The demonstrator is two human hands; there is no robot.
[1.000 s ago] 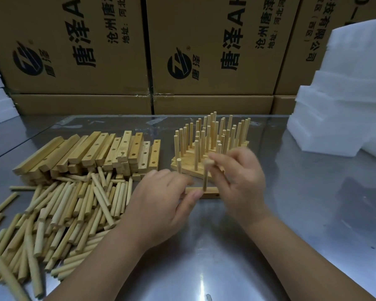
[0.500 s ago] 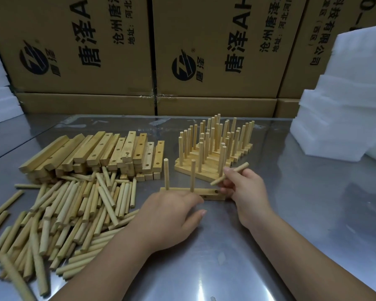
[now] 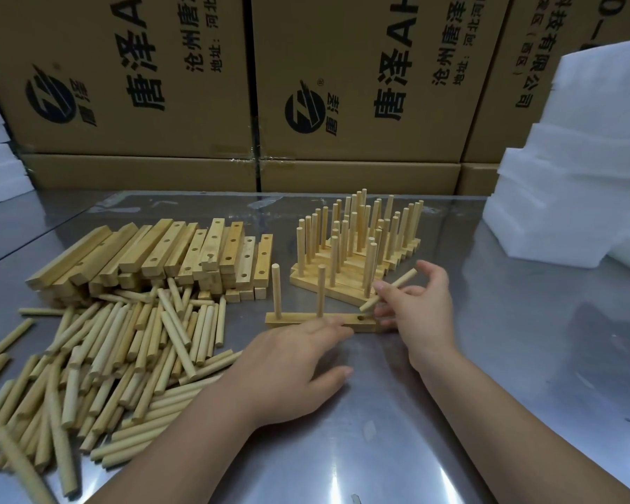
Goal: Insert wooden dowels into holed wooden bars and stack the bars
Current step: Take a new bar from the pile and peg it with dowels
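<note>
Two upright dowels (image 3: pixel 276 291) seated in bar (image 3: pixel 295 319) | third hole (image 3: pixel 360 317) vacant | right hand (image 3: pixel 421 307) pinches tilted dowel (image 3: pixel 397 285) just above it | left hand (image 3: pixel 288 372) straight-fingered, touching bar

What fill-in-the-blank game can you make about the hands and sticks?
The front bar holds ___ upright dowels.
The right hand pinches a tilted dowel at the bar's ___ end.
A pile of loose dowels lies on the metal table's ___ side.
Missing words: two, right, left.
</note>
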